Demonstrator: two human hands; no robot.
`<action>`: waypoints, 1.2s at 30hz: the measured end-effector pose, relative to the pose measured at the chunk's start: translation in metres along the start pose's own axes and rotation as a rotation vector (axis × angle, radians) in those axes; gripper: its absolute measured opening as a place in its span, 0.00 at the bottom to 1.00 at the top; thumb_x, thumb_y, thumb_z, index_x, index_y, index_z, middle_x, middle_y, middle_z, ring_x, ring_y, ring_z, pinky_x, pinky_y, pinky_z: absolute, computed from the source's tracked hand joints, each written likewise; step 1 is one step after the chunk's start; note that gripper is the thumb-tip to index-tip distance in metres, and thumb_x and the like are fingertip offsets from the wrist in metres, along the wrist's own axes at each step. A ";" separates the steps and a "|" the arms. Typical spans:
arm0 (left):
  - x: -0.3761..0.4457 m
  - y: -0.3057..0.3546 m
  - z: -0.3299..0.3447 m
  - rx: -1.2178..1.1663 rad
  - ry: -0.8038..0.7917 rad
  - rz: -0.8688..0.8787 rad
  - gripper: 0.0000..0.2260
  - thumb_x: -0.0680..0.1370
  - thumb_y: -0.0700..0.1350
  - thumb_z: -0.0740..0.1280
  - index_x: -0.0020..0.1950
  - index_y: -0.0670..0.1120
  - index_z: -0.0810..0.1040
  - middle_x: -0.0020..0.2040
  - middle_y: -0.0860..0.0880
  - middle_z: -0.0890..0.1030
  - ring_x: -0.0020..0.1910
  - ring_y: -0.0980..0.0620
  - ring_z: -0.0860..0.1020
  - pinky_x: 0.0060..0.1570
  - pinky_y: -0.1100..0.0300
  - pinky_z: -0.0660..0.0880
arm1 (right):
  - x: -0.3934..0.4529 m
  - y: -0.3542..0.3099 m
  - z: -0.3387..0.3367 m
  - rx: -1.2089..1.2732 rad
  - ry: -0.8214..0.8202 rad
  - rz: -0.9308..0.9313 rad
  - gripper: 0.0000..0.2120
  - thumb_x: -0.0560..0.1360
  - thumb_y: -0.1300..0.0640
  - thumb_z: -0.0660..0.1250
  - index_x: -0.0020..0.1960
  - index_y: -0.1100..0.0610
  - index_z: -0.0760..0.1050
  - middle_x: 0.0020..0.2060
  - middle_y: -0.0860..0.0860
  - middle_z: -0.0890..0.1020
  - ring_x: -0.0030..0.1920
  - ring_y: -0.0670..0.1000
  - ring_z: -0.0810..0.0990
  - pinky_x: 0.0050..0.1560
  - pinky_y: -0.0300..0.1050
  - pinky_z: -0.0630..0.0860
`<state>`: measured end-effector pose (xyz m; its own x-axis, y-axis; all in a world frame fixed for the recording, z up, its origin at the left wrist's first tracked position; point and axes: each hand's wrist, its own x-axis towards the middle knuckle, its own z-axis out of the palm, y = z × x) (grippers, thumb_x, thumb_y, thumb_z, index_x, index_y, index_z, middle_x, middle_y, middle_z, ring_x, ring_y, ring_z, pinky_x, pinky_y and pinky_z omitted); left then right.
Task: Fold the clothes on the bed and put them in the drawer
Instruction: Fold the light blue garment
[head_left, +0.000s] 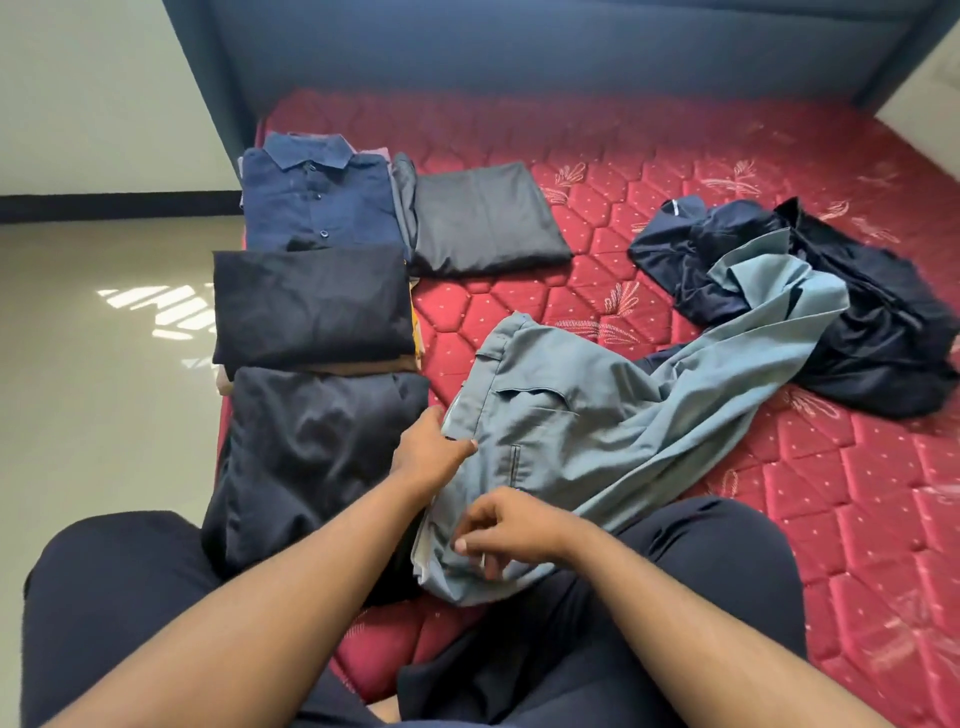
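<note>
Between the two hands lies a pair of light blue-grey cotton trousers (582, 431), spread over a red quilted mattress (675, 156) and partly over the person's lap. The left hand (431, 457) grips the waistband edge, its fingers curled into the cloth. The right hand (511, 530), nearer to the body, pinches the lower corner of the same waistband between its bent fingers and thumb. Just left of the left hand is a folded dark grey garment (306, 457), and beyond it a folded black garment (311, 304) and a folded navy button shirt (317, 200). Further ahead of the left hand lies a folded charcoal cloth (483, 218). Far to the right of both hands, a loose heap of dark navy clothes (841, 312) covers the trouser legs' end.
</note>
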<state>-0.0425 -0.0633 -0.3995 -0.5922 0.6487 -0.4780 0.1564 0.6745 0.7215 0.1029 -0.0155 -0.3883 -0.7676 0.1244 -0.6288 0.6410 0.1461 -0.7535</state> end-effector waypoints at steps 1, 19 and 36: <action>0.003 0.003 0.001 0.002 -0.031 0.003 0.21 0.68 0.49 0.72 0.59 0.46 0.76 0.53 0.50 0.80 0.54 0.44 0.79 0.54 0.53 0.75 | 0.003 -0.002 -0.013 0.061 0.208 -0.059 0.07 0.76 0.63 0.67 0.41 0.54 0.79 0.30 0.49 0.79 0.29 0.45 0.77 0.34 0.41 0.74; -0.021 0.004 0.002 -0.765 -0.757 -0.133 0.17 0.75 0.34 0.65 0.62 0.45 0.80 0.54 0.43 0.83 0.46 0.48 0.82 0.46 0.54 0.80 | -0.015 -0.004 -0.093 -0.312 0.522 -0.018 0.33 0.75 0.59 0.69 0.77 0.50 0.61 0.62 0.48 0.74 0.49 0.38 0.75 0.53 0.27 0.69; -0.028 0.031 -0.003 -1.004 -0.699 0.084 0.23 0.74 0.41 0.62 0.69 0.51 0.76 0.59 0.42 0.82 0.53 0.46 0.80 0.50 0.49 0.78 | -0.036 -0.038 -0.112 -0.001 0.407 -0.258 0.33 0.74 0.66 0.71 0.74 0.49 0.66 0.67 0.49 0.73 0.35 0.38 0.76 0.36 0.30 0.73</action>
<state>-0.0230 -0.0614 -0.3619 -0.0098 0.9350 -0.3546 -0.6882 0.2510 0.6808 0.1066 0.0840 -0.3152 -0.8389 0.4575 -0.2948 0.4295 0.2240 -0.8748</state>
